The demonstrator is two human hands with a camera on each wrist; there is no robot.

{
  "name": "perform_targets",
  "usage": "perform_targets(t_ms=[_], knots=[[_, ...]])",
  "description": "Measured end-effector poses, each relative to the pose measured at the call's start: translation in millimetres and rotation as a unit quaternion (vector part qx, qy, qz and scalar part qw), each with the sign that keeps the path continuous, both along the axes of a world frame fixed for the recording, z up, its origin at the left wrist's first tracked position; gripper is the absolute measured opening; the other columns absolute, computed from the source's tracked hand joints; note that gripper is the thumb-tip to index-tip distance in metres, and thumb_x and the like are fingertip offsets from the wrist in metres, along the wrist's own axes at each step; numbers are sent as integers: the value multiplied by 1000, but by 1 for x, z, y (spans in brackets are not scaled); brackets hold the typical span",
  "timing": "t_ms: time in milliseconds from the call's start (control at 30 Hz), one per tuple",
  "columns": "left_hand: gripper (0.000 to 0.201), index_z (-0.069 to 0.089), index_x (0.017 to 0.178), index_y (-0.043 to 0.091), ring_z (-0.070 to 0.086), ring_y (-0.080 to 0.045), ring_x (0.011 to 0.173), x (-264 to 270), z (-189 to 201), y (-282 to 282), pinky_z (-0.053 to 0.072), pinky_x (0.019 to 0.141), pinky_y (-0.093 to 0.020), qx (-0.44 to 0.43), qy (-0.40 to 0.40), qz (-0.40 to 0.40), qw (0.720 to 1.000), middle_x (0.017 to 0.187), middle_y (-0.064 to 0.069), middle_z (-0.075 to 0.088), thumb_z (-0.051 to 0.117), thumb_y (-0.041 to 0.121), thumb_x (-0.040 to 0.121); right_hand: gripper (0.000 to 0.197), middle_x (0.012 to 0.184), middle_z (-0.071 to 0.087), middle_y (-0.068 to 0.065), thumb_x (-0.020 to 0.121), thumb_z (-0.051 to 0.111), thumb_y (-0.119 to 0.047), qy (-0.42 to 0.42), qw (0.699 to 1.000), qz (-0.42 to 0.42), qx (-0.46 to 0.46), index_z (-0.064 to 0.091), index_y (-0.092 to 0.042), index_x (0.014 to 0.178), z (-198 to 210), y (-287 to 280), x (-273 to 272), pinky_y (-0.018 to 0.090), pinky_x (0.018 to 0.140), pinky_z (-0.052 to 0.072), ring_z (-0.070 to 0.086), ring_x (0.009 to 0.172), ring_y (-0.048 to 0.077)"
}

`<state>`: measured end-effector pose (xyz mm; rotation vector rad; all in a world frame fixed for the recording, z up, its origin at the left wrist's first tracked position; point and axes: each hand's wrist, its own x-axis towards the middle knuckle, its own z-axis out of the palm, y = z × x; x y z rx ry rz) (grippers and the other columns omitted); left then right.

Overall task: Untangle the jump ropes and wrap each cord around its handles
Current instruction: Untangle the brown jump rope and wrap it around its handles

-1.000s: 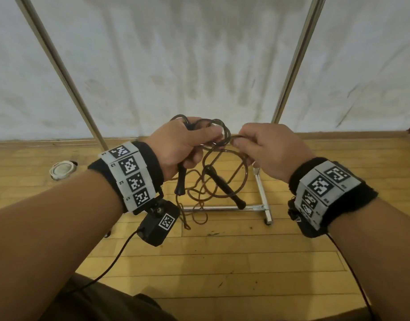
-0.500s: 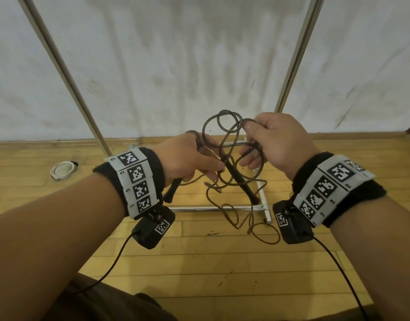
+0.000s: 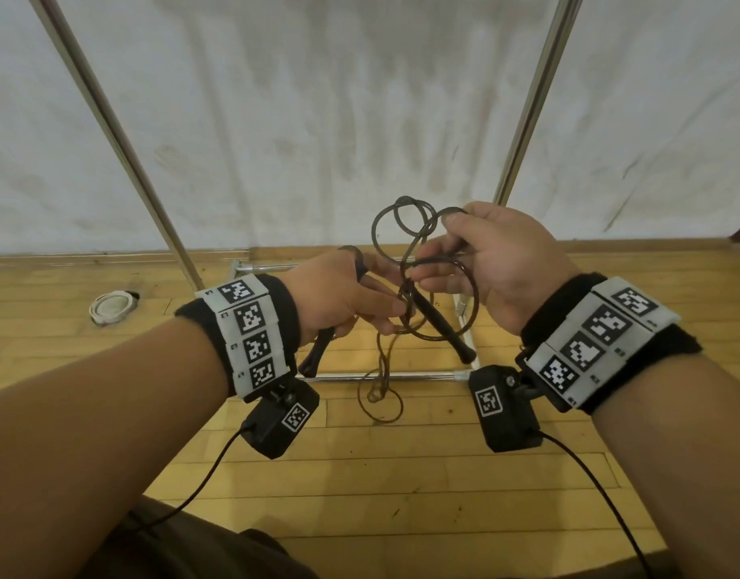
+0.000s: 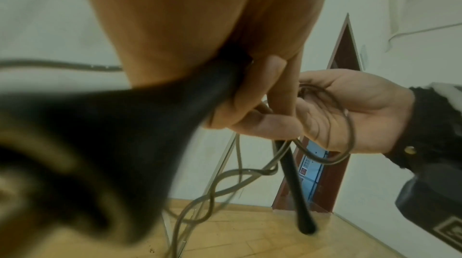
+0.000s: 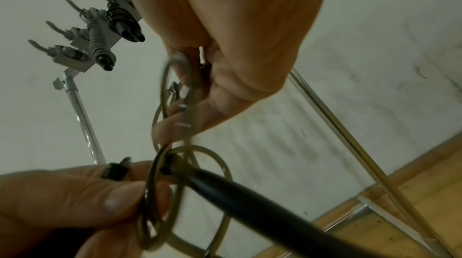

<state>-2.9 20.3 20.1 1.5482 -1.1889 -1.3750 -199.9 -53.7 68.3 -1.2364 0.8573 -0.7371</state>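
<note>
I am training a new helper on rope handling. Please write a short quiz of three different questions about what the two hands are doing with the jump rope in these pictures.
1. True or false: the left hand holds nothing.
2. Which hand pinches the looped cord highest? A) the left hand B) the right hand C) neither
3. Fill in: the free handle hangs through coils of cord, slanting down toward the wooden ____.

Key:
1. False; it grips a black handle and its fingertips touch the cord.
2. B
3. floor
</note>
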Motion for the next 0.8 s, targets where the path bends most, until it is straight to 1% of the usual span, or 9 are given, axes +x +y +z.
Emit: perform_targets(t_ms=[100, 200, 300, 400, 533, 633, 700, 733, 800], knots=[[28, 69, 112, 15, 76, -19, 73, 1, 3, -1, 38, 36, -19, 3, 3, 20, 1000, 100, -16, 81, 83, 8, 89, 19, 87, 74, 23, 107, 48, -15, -36, 999, -4, 15, 50, -7, 90, 1, -2, -1, 39, 65, 64, 74, 76, 37], [14, 67, 107, 12, 79, -24, 75, 2, 5, 0, 38, 35, -18, 10, 16, 48, 999, 102, -17, 81, 75, 8, 95, 25, 93, 74, 26, 107, 46, -14, -53, 998, -8, 22, 48, -10, 83, 2, -5, -2, 43, 70, 64, 75, 82, 39], [12, 59, 115, 11, 79, -29, 71, -1, 4, 0, 38, 34, -21, 10, 14, 102, 995, 94, -18, 81, 64, 15, 105, 28, 84, 71, 23, 105, 47, -15, -53, 998, -12, 16, 45, -14, 77, 1, -7, -3, 49, 78, 63, 74, 83, 41], [11, 56, 118, 16, 78, -27, 66, -6, 4, -1, 38, 35, -22, -4, -23, 120, 993, 88, -13, 81, 58, 24, 109, 33, 78, 72, 18, 108, 45, -23, -37, 999, -6, -3, 46, -15, 76, 0, -8, -3, 54, 85, 62, 75, 82, 38], [7, 59, 113, 24, 78, -26, 68, -10, 7, 3, 38, 37, -22, -36, -72, 78, 994, 92, -7, 82, 59, 30, 108, 35, 90, 76, 23, 108, 44, -27, -35, 999, 6, -22, 45, -16, 75, -3, -8, -1, 50, 86, 62, 75, 87, 38], [7, 64, 101, 31, 80, -19, 72, -10, 8, 8, 40, 42, -20, -55, -153, 7, 987, 97, 8, 81, 69, 36, 102, 37, 99, 76, 23, 108, 43, -27, -38, 999, 5, -35, 42, -17, 73, -4, -9, -1, 46, 88, 59, 72, 85, 35], [12, 69, 94, 37, 73, -2, 61, -10, 7, 10, 40, 45, -14, -48, -239, -43, 969, 88, 14, 80, 73, 48, 97, 37, 102, 76, 23, 109, 41, -26, -52, 998, 7, -35, 40, -17, 73, -3, -9, -2, 45, 85, 55, 69, 85, 33], [19, 73, 93, 39, 65, 3, 51, -10, 6, 11, 39, 44, -13, -36, -264, -57, 962, 81, 13, 79, 70, 58, 95, 38, 104, 76, 24, 109, 39, -26, -60, 998, 12, -35, 38, -18, 72, -2, -9, -2, 44, 84, 53, 67, 85, 33], [43, 78, 93, 33, 54, 1, 42, -10, 4, 10, 40, 41, -16, -15, -234, -44, 971, 73, 5, 78, 60, 72, 94, 39, 104, 75, 24, 108, 37, -26, -73, 996, 26, -35, 36, -18, 70, -1, -7, -3, 43, 82, 50, 67, 85, 31]])
